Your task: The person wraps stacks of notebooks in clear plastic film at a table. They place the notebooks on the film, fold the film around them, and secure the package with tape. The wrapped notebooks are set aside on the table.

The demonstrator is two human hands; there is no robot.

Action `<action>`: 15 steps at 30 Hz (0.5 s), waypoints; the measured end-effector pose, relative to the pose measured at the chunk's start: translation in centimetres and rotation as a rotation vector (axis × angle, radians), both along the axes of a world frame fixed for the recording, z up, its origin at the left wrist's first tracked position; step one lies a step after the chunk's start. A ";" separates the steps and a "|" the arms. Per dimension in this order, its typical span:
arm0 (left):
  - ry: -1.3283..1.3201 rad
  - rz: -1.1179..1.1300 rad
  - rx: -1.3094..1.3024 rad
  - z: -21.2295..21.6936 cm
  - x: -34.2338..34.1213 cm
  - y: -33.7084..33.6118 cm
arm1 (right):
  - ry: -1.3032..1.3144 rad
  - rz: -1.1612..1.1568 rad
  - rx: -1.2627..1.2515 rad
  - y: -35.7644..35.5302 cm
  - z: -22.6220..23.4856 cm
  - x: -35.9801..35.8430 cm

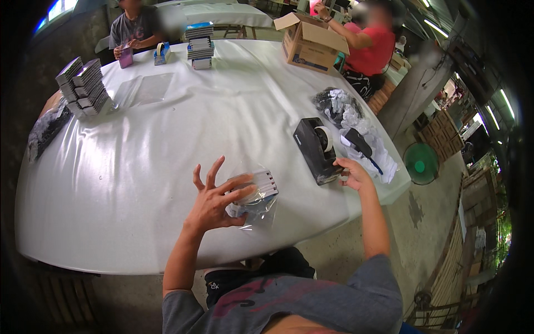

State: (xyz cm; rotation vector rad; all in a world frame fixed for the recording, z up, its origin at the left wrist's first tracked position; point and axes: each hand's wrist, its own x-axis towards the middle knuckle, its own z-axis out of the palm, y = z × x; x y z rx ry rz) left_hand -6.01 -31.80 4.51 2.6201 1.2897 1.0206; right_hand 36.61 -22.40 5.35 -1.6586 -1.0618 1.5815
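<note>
My left hand [214,197] grips a small pack of white spiral notebooks [260,185] in a clear plastic bag [259,216]. Its thumb presses the near side, two fingers lie across the top, and the others stick up. To the right stands a black tape dispenser [312,150] with a pale roll of tape [324,138] in it. At the dispenser's near end, the thumb and index finger of my right hand [353,175] are pinched together. Whatever lies between those fingertips is too small to make out.
Crumpled plastic and paper [347,108] and a black tool [357,142] lie right of the dispenser. Notebook stacks stand far left [83,89] and at the back [200,47], near a blue tape dispenser [162,53]. An open carton [312,47] is far right; two people sit beyond.
</note>
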 end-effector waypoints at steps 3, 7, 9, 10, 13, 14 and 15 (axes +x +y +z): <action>-0.013 0.009 -0.032 0.0 0.0 -0.1 | 0.228 -0.083 0.057 -1.3 -0.5 -0.1; -0.011 0.018 -0.036 0.0 0.0 -0.3 | 0.350 -0.143 0.124 -2.6 0.3 -0.4; -0.013 0.023 -0.007 0.0 0.0 -0.2 | 0.383 -0.120 0.160 -2.8 -1.0 0.9; -0.019 0.018 -0.012 0.0 0.1 -0.2 | 0.362 -0.124 0.174 -2.9 -1.8 1.6; -0.034 0.013 -0.014 0.1 0.1 -0.2 | 0.187 -0.137 0.255 -3.4 -4.0 2.5; -0.031 0.017 -0.008 0.1 0.1 -0.1 | 0.060 -0.144 0.304 -3.5 -4.6 2.2; -0.028 0.020 -0.002 0.0 0.2 -0.1 | -0.067 -0.150 0.353 -3.7 -5.0 2.1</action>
